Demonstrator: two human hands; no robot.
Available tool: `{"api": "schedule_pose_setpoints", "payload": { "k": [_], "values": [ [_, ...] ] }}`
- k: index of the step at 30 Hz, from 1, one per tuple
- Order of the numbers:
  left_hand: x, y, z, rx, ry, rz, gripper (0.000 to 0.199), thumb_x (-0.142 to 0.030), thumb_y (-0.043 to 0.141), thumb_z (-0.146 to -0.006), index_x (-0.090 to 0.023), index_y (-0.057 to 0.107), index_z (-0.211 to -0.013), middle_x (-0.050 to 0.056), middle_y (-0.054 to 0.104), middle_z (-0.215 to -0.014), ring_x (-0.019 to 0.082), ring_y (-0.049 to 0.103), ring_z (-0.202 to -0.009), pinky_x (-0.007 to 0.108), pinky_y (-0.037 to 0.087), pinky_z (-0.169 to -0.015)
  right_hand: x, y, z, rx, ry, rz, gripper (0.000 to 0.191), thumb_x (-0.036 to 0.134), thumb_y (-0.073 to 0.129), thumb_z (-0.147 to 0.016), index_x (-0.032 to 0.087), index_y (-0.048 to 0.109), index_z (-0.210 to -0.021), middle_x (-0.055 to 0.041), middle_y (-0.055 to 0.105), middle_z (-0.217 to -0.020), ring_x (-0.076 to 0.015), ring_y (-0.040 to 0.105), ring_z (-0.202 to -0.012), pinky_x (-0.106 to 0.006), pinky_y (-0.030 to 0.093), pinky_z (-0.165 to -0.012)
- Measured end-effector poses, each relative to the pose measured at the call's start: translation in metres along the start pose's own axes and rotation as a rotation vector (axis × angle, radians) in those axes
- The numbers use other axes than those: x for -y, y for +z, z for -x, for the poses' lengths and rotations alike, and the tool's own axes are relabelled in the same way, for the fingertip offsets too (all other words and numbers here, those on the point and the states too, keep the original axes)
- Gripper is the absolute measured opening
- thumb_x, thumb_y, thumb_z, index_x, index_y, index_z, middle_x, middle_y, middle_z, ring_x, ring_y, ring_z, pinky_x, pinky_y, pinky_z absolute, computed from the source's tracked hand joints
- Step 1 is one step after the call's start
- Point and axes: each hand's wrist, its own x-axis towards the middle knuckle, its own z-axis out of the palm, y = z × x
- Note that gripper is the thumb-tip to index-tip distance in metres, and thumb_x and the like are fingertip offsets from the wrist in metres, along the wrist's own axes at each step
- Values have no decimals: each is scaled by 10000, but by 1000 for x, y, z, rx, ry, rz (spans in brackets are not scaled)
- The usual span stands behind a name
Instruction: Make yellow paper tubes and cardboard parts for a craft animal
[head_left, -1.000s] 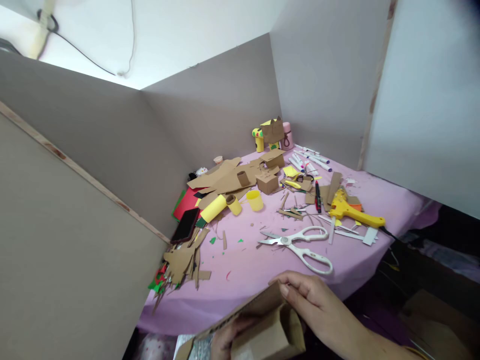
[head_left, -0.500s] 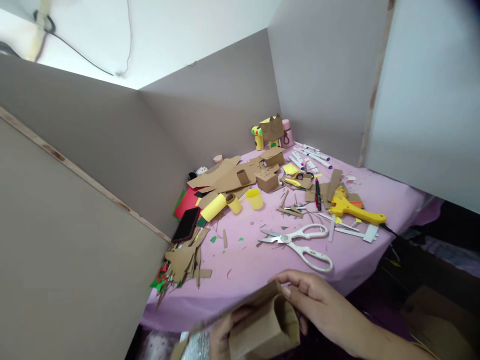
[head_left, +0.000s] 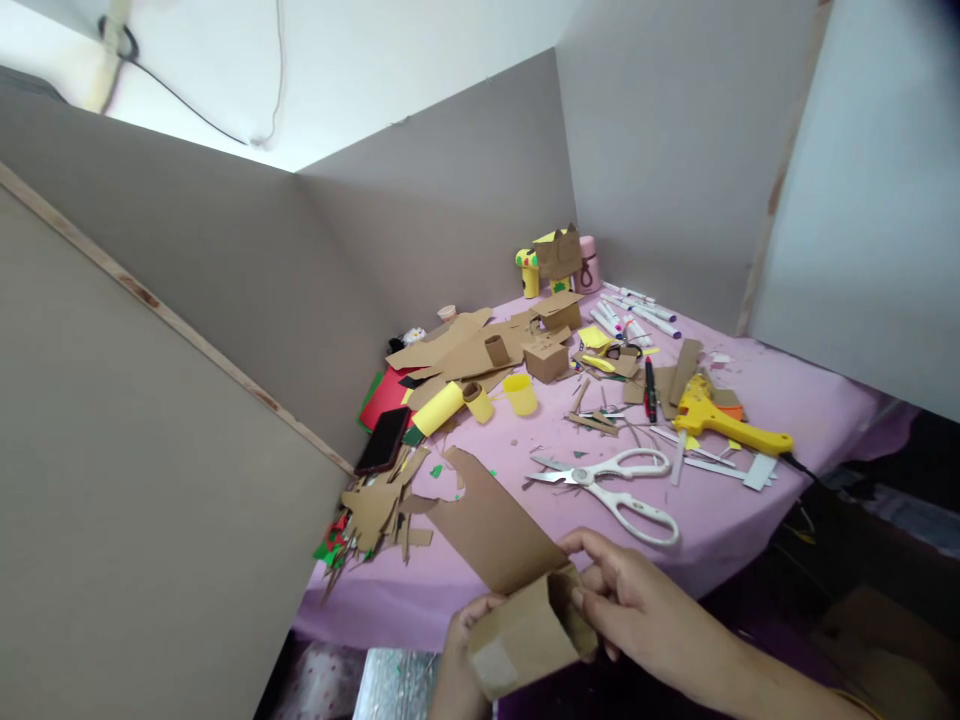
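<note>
A folded cardboard box piece (head_left: 521, 640) with an open end and a long flat flap (head_left: 487, 515) is held at the table's front edge. My left hand (head_left: 463, 655) grips it from the left and behind, its fingers partly hidden. My right hand (head_left: 611, 590) pinches the rim of the open end, thumb at the opening and fingers along the edge. The flap stretches away over the table, with a curved notch at its far end. White-handled scissors (head_left: 600, 480) lie with spread blades just beyond my right hand.
The pink-clothed table (head_left: 705, 520) bears a yellow glue gun (head_left: 731, 425) at right, markers (head_left: 645, 312) at the back right, cardboard scraps (head_left: 373, 510) and a dark phone (head_left: 383, 440) at left. Small cardboard boxes (head_left: 546, 360) and yellow paper rolls (head_left: 439, 408) stand or lie farther back. Grey panels (head_left: 450, 200) surround it.
The cardboard has been tilted, so its long flap now shows its broad face over the table instead of its edge. Both hands still hold it. The view has shifted slightly.
</note>
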Motion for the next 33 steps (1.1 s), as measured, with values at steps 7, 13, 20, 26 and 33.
{"api": "schedule_pose_setpoints", "payload": {
  "k": [7,13,20,26,33],
  "values": [
    [3,12,1,-33,4,116,255,-296,811,-482,-134,669,-619,13,665,-546,127,547,-498,231,412,-519,6,-1,3,-141,-150,341,42,208,470,-840,227,477,-803,54,506,-592,-131,473,-538,-233,338,-520],
    [-1,9,0,-120,39,122,172,-232,767,-452,-163,663,-570,-4,643,-518,139,537,-494,230,401,-486,3,-7,1,-106,-189,396,67,220,434,-877,237,496,-894,33,585,-665,-153,544,-606,-235,379,-564],
    [-22,24,20,-185,138,77,153,-78,681,-448,-174,673,-567,-30,629,-512,114,501,-489,201,369,-495,-2,-13,2,-72,-255,433,222,244,375,-913,217,562,-796,-5,652,-755,-167,614,-728,-223,425,-639],
    [-26,33,28,-194,230,105,152,-42,645,-484,-164,622,-572,-41,605,-512,88,478,-490,180,351,-488,-17,-16,9,-102,-265,415,227,284,374,-916,213,533,-772,7,624,-691,-158,594,-662,-212,424,-595],
    [-35,28,28,-167,184,200,250,-173,769,-505,-200,573,-658,-29,634,-570,117,537,-508,198,409,-478,-10,-12,12,-28,-267,327,260,316,346,-928,212,566,-834,-17,652,-765,-166,599,-699,-226,451,-637]
  ]
}}
